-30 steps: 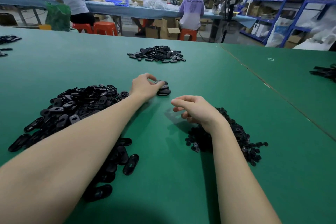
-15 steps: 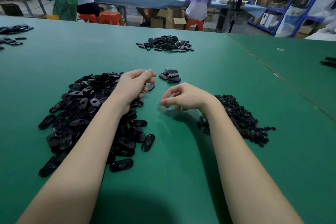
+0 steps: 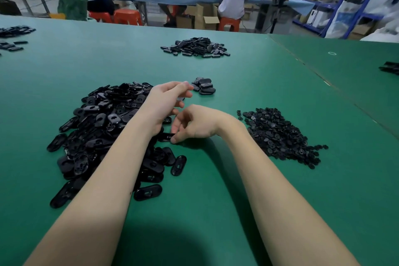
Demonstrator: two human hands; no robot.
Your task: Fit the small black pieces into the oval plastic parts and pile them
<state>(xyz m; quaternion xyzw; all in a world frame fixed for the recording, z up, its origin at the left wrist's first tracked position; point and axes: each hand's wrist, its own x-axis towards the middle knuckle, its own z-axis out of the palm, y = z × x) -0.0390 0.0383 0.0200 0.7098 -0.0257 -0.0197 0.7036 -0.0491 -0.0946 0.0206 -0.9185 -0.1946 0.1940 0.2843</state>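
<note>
A big heap of black oval plastic parts [image 3: 103, 127] lies left of centre on the green table [image 3: 216, 211]. A heap of small black pieces [image 3: 278, 134] lies to the right. A small pile of finished ovals [image 3: 205, 86] sits just beyond my hands. My left hand [image 3: 166, 101] hovers over the heap's right edge with fingers curled; a blurred oval part shows between them. My right hand [image 3: 194, 124] reaches left and down, and its curled fingertips pinch an oval part [image 3: 166, 137] at the heap's edge.
Another pile of black ovals [image 3: 196, 47] lies farther back at centre, and more lie at the far left [image 3: 13, 34] and right edge [image 3: 389, 68]. A seam [image 3: 313, 71] runs diagonally across the table on the right. People sit at a far bench.
My left hand left the small finished pile, drew back over the big heap and lifted slightly. My right hand swung left from the small pieces and dropped onto an oval part by the heap.
</note>
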